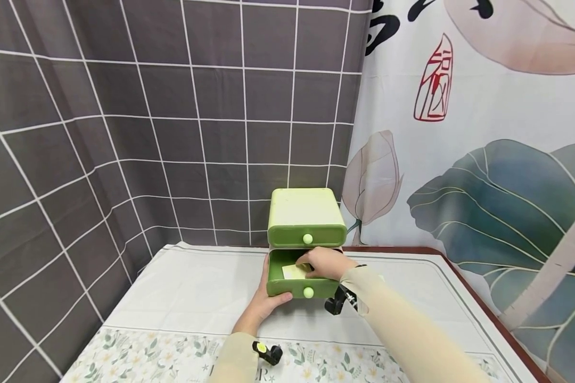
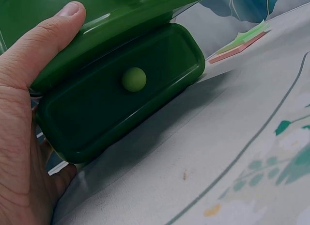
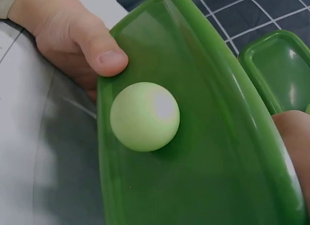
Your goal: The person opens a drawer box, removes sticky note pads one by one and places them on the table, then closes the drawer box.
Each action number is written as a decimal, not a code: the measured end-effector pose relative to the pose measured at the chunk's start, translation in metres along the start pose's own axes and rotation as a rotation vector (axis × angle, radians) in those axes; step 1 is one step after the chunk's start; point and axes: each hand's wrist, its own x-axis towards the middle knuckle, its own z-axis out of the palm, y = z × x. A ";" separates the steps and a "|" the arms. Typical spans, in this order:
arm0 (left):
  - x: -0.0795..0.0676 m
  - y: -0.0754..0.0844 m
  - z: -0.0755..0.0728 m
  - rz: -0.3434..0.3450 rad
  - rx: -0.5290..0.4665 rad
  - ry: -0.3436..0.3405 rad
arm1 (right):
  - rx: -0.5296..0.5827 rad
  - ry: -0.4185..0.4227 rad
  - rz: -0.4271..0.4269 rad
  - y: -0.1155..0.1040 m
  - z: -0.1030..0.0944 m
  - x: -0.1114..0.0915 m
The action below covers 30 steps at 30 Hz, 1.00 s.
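A small drawer cabinet point(image 1: 309, 207) with a pale yellow-green top stands on the table, its middle green drawer point(image 1: 279, 288) pulled out. My left hand point(image 1: 263, 304) grips that drawer by its left side, thumb point(image 2: 68, 26) against the front. Over the drawer, my right hand point(image 1: 329, 263) reaches in from the right, fingers curled at the right edge of a pale yellow sticky note pad point(image 1: 293, 272). A round light-green knob point(image 3: 144, 117) sits on the drawer's front. Most of the right hand is outside the right wrist view.
Below the pulled-out drawer is a bottom drawer point(image 2: 97, 108) pushed in. Green and pink sticky note pads point(image 2: 238, 46) lie on the white table point(image 1: 196, 287) right of the cabinet. A grey gridded curtain point(image 1: 220, 133) hangs close behind.
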 end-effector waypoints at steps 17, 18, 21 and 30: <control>0.001 -0.004 0.000 -0.002 0.004 0.003 | -0.112 0.024 -0.005 -0.004 -0.005 0.002; 0.001 -0.004 0.000 -0.003 0.002 0.006 | -0.121 0.023 -0.003 -0.004 -0.005 0.002; 0.000 -0.004 0.000 -0.008 0.007 0.008 | -0.132 0.022 0.002 -0.005 -0.006 0.002; 0.001 -0.006 0.000 0.002 0.004 0.008 | 0.029 0.038 0.078 -0.001 -0.007 -0.004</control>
